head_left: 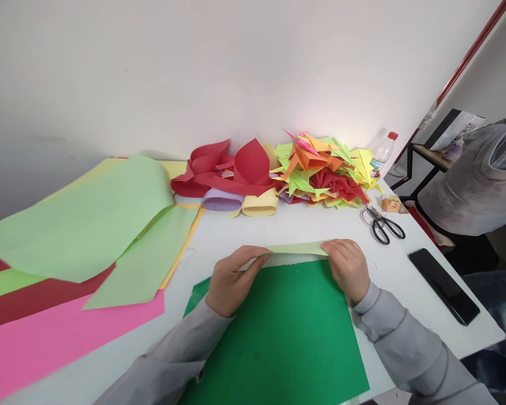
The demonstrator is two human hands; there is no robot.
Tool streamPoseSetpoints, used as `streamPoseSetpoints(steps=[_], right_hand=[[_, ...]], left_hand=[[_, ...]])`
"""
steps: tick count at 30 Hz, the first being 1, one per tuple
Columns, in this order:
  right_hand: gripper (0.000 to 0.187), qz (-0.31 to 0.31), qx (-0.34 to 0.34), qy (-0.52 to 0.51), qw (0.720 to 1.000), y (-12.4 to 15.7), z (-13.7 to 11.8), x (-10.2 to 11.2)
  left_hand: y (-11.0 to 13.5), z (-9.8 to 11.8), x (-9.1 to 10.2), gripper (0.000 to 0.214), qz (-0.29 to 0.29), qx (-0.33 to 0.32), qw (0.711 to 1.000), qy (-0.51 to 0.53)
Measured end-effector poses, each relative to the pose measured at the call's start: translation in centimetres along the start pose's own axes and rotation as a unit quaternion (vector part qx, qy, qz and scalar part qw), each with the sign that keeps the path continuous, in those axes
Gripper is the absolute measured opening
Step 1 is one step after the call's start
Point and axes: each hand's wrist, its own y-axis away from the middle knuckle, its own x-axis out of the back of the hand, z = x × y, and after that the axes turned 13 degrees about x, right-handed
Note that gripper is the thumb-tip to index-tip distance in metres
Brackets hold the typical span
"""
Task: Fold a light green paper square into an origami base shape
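A narrow pale green paper strip (pixel 297 248) stretches between my two hands, just past the far edge of a dark green sheet (pixel 278 326). My left hand (pixel 236 279) pinches the strip's left end between thumb and fingers. At the other end, my right hand (pixel 348 268) has its fingers closed on the strip, with the thumb mostly hidden. Both hands are over the upper part of the green sheet, which lies flat on the white table (pixel 219 233).
Large light green sheets (pixel 80 219) and a pink sheet (pixel 76 332) lie left. Rolled red paper (pixel 253 163) and folded colourful paper shapes (pixel 320 169) line the wall. Scissors (pixel 383 225), a phone (pixel 444 286), a bottle (pixel 383 153) and a small packet (pixel 391 203) sit right, near another person (pixel 476 174).
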Motion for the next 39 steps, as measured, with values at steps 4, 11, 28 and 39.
streamPoseSetpoints(steps=[4,11,28,39], right_hand=[[0.020,0.054,-0.152,-0.146,0.976,-0.1,-0.1,0.3],[0.028,0.068,-0.332,-0.300,0.892,-0.5,-0.5,0.3],[0.034,0.107,-0.400,-0.289,0.863,-0.7,-0.3,0.0],[0.040,0.148,-0.447,-0.534,0.702,-1.6,-1.9,0.3]], left_hand=[[0.0,0.6,0.4,0.027,0.063,0.143,0.986,0.059],[-0.3,1.2,0.3,0.045,-0.072,0.256,0.934,0.237],[0.1,1.9,0.0,0.043,-0.121,0.302,0.882,0.341],[2.6,3.5,-2.8,0.038,-0.233,0.292,0.901,0.221]])
